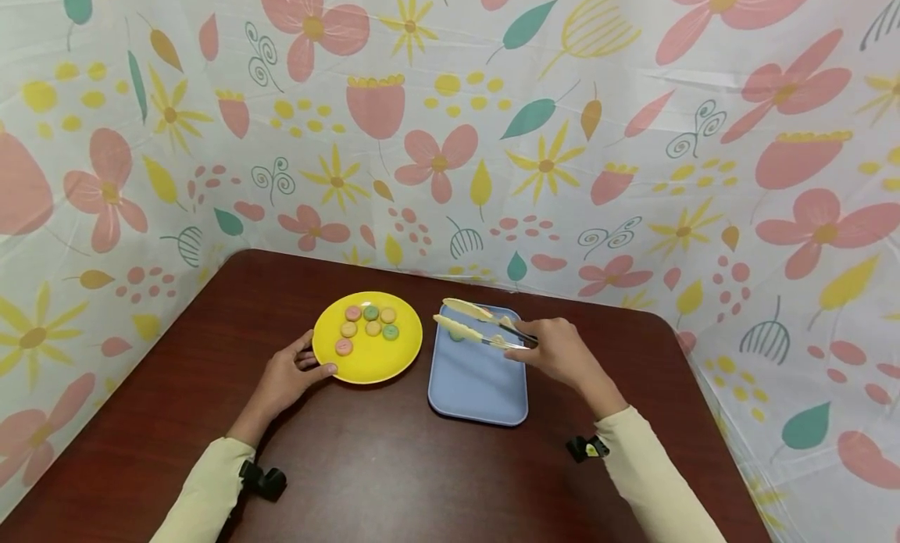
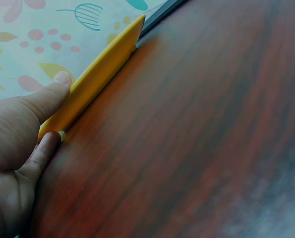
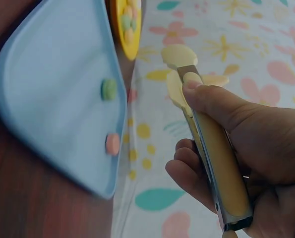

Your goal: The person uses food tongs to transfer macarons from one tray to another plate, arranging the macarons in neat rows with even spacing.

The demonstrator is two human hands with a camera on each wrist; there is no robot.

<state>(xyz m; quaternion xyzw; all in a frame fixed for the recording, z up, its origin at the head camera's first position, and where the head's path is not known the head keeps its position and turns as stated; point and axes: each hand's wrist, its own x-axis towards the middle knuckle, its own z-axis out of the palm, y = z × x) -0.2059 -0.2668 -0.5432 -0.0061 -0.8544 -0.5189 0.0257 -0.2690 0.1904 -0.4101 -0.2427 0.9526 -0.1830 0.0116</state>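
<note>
My left hand [image 1: 291,380] holds the near-left rim of a round yellow plate [image 1: 380,365]. In the left wrist view its thumb lies on the rim [image 2: 95,74] and a finger sits below. Several small round pieces [image 1: 348,330] in pink, green and yellow, like candies, lie on the plate. My right hand [image 1: 558,354] grips metal tongs [image 3: 219,158] with cream tips, above the blue tray [image 1: 478,391]. The tong arms stand apart, with nothing seen between the tips. On the tray the right wrist view shows a green piece [image 3: 108,89] and a pink piece [image 3: 112,144].
Plate and tray stand side by side on a dark brown wooden table [image 1: 366,465], a narrow gap between them. A flower-patterned cloth [image 1: 450,98] hangs behind the table and along both sides. Black cameras [image 1: 263,480] are strapped to both wrists over cream sleeves.
</note>
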